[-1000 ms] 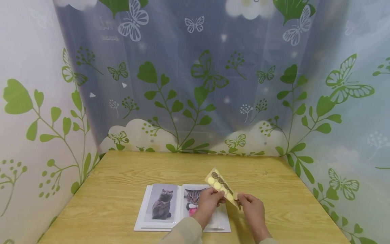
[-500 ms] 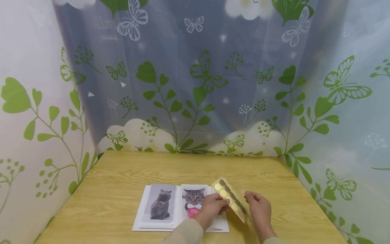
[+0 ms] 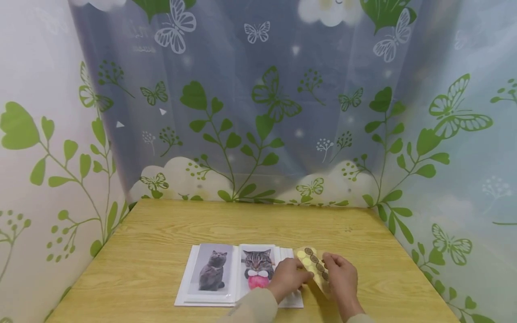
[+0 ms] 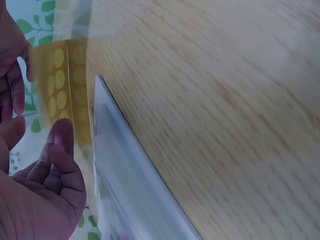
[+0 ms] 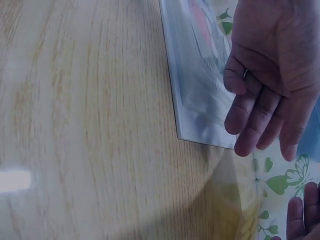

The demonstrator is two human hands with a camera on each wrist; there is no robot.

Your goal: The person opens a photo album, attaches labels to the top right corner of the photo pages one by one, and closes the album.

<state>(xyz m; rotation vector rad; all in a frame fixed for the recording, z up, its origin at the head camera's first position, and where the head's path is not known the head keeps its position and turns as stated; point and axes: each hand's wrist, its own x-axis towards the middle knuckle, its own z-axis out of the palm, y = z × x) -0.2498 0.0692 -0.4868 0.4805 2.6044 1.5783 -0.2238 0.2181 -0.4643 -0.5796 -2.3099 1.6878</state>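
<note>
A tan sticker sheet (image 3: 314,264) stands tilted between my hands, with round stickers in a pale yellow column and a dark printed one. My left hand (image 3: 290,279) grips its lower left edge, thumb on the front. On the opposite edge, the thumb and forefinger of my right hand (image 3: 342,277) pinch close to the dark stickers. From the left wrist view, the sheet (image 4: 60,87) shows beyond my left fingertips (image 4: 62,130). Just behind the left forearm lies an open photo album (image 3: 181,291), with a grey cat photo (image 3: 213,271) and a tabby photo (image 3: 258,267).
The wooden table (image 3: 226,220) extends around the album and behind the hands. A printed curtain (image 3: 242,89) with leaves and butterflies surrounds its back and sides. The album's edge (image 5: 175,107) lies close to the hands in the right wrist view.
The sheet has moved right and down with my left hand, uncovering more of the tabby photo. My right hand drew away from its edge, then came back to it.
</note>
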